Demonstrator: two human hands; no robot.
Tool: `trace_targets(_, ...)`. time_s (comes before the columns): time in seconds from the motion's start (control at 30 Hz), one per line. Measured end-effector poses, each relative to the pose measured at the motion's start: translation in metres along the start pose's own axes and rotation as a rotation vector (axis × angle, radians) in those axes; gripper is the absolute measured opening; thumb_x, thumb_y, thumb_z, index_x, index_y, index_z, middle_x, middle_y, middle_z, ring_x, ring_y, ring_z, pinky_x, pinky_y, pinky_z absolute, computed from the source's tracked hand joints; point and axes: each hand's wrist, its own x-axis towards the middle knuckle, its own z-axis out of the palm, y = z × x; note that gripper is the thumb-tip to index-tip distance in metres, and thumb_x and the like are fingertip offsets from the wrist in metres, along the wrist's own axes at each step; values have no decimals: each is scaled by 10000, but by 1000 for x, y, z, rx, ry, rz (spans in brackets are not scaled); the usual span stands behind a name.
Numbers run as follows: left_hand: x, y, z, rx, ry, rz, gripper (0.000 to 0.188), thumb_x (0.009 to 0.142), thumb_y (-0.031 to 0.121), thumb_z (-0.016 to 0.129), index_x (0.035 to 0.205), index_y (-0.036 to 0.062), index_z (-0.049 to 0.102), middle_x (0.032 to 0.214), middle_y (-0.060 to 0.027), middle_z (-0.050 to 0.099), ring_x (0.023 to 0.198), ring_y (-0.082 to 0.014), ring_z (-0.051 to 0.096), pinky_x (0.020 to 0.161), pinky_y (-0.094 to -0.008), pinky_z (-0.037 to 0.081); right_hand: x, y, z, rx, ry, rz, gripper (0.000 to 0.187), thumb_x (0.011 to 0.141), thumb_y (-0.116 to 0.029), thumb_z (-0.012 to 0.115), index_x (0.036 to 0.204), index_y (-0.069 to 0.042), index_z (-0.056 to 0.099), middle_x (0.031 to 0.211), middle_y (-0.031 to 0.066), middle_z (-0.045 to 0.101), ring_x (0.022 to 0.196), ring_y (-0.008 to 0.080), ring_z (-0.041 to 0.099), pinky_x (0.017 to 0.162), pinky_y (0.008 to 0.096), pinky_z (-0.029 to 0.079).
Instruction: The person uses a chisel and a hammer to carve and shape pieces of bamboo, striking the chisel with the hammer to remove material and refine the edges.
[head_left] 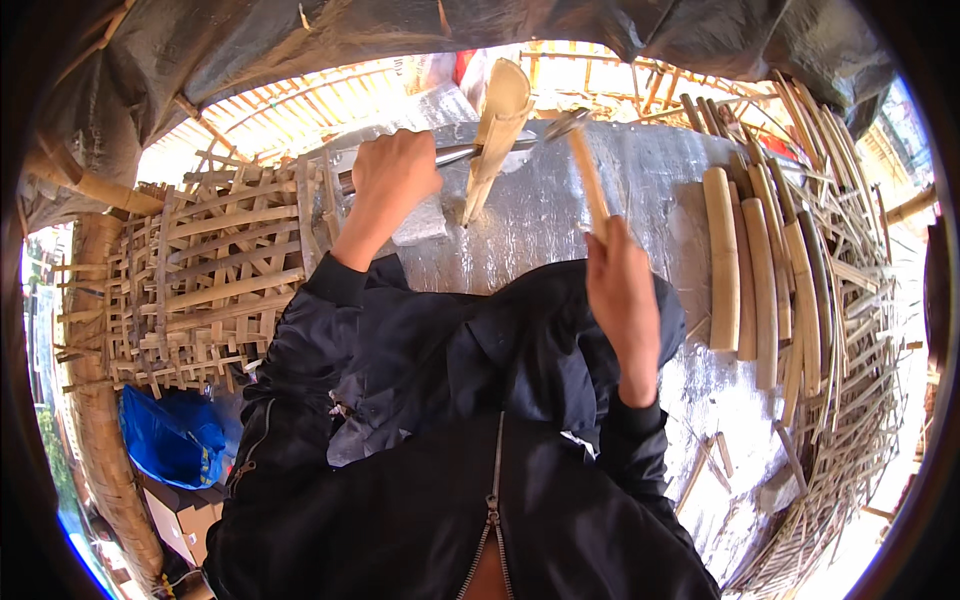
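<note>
At upper centre, the left hand [397,172] grips a knife [456,153] across bamboo [488,150], apparently steadying it; the right hand [622,295] grasps a hammer [588,178].

A bamboo piece [494,140] stands tilted near the far edge of the ground sheet [570,228]; a bladed tool [458,153] crosses it, a hammer [590,180] is to its right. Bamboo lengths [722,260] lie toward the right edge, a stick pile [855,390] beyond. A lattice panel [230,250] is at left, a bag [170,440] on its near side.
</note>
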Motion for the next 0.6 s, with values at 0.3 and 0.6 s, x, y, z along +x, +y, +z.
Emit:
trace_targets(0.3, -1, 2, 5, -24, -13, -31, 153, 754, 122, 713, 839, 1, 754, 875, -221, 748, 829, -386, 758, 692, -462, 595, 4, -16, 16, 103, 25, 105, 195, 1037, -83, 545, 1132, 26, 414, 708, 331, 596, 699, 561, 591, 601, 611, 444)
trace_targets(0.6, 0, 8, 4, -18, -24, -7, 195, 761, 120, 681, 894, -3, 755, 929, -223, 740, 856, -406, 739, 743, -497, 584, 26, -58, -39, 121, 265, 54, 183, 1059, -101, 557, 1028, 4, 410, 661, 292, 570, 612, 510, 577, 517, 525, 387)
